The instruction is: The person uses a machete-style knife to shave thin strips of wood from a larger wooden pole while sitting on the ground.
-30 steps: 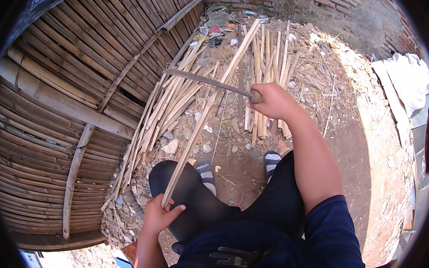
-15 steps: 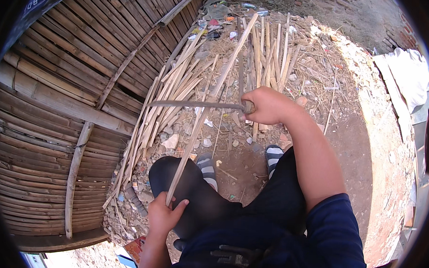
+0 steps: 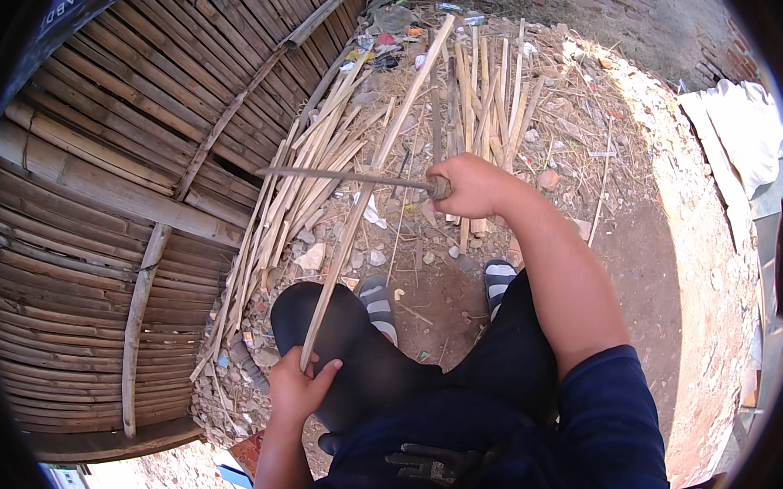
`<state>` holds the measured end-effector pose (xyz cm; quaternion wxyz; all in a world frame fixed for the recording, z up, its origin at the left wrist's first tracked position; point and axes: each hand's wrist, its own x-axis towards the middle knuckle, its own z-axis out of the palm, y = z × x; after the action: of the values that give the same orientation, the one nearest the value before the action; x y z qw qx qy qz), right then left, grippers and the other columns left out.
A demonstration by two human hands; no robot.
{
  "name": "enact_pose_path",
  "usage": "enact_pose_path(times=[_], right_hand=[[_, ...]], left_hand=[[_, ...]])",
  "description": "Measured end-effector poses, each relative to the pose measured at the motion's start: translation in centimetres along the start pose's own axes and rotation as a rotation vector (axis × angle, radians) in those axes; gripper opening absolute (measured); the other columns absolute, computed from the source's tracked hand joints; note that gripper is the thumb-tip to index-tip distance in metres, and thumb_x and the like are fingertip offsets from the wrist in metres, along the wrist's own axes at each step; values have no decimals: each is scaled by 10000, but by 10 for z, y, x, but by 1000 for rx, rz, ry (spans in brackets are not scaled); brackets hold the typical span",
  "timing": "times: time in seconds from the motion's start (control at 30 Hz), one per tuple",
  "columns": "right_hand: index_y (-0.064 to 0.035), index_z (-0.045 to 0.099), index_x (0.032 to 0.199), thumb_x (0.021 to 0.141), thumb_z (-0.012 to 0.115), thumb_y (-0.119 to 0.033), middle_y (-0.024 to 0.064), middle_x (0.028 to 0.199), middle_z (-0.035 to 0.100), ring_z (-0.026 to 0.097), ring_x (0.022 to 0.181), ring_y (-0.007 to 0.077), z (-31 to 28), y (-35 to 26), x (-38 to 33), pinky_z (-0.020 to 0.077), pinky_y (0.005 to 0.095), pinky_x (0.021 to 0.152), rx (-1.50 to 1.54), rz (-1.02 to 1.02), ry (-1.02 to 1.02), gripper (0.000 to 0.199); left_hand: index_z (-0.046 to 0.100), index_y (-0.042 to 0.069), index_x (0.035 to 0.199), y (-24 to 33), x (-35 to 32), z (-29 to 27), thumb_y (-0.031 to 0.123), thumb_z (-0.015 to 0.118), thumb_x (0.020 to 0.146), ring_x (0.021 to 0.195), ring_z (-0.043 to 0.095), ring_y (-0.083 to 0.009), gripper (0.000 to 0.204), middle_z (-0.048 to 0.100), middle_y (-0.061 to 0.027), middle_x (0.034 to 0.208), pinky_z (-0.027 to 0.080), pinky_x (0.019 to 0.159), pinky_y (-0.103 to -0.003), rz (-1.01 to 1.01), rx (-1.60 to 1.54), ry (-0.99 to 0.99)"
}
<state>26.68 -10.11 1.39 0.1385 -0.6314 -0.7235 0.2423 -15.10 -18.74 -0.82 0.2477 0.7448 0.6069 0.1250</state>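
A long pale bamboo strip (image 3: 385, 148) slants from my left thigh up to the far ground. My left hand (image 3: 299, 386) grips its near end by the thigh, thumb stretched to the side. Closed in a fist, my right hand (image 3: 472, 189) holds a long-bladed knife (image 3: 351, 178) by its short handle. The narrow dark blade points left and crosses the strip about midway, seen nearly edge-on. Whether it bites into the strip, I cannot tell.
Many split bamboo strips (image 3: 321, 167) lie along the bamboo slat wall (image 3: 88, 188) at left. Another bundle of strips (image 3: 494, 100) lies ahead. Stones and litter cover the ground around my sandalled feet (image 3: 378, 305). White sheeting (image 3: 746, 129) stands at the far right.
My right hand and the knife have moved a little farther away and to the left along the strip. The strip's far end has shifted slightly left. My left hand keeps its grip.
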Motion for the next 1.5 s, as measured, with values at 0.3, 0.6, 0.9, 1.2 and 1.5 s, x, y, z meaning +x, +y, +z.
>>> enact_pose_path(times=[0.3,0.6,0.9,1.2,1.5], right_hand=[[-32,704,994,812,777,-247,210,852,717,714,895,416,28,-52,-1,569,496,809,-160,-144,-7,291],[-46,732,990,792,762,-222,209,852,727,714,854,407,10,38,21,568,489,782,70,34,225,265],[-63,716,935,744,743,-163,168,823,722,714,860,403,23,-55,-6,570,501,779,-225,-215,-4,217],[-21,726,1063,792,751,-204,225,1030,739,706,1007,421,-6,28,6,576,474,901,8,122,239,328],[-65,729,980,756,794,-243,204,852,716,714,898,409,3,-35,-15,557,518,785,-186,-123,28,294]], left_hand=[[634,30,824,-11,6,-4,333,938,751,522,564,-139,436,564,-35,577,476,529,-307,-97,-106,-58],[628,27,830,-7,5,-4,320,935,766,527,565,-135,429,564,-35,581,471,532,-293,-39,-31,-15],[637,29,832,-12,1,-4,324,934,769,529,561,-124,424,566,-32,579,468,526,-298,-37,-62,-65],[636,28,826,-14,3,-2,312,925,782,530,547,-110,408,563,-28,579,462,523,-295,-3,-83,-1],[641,33,808,-6,9,-13,285,931,777,553,548,-81,385,574,-4,591,459,524,-282,-50,-113,-125]])
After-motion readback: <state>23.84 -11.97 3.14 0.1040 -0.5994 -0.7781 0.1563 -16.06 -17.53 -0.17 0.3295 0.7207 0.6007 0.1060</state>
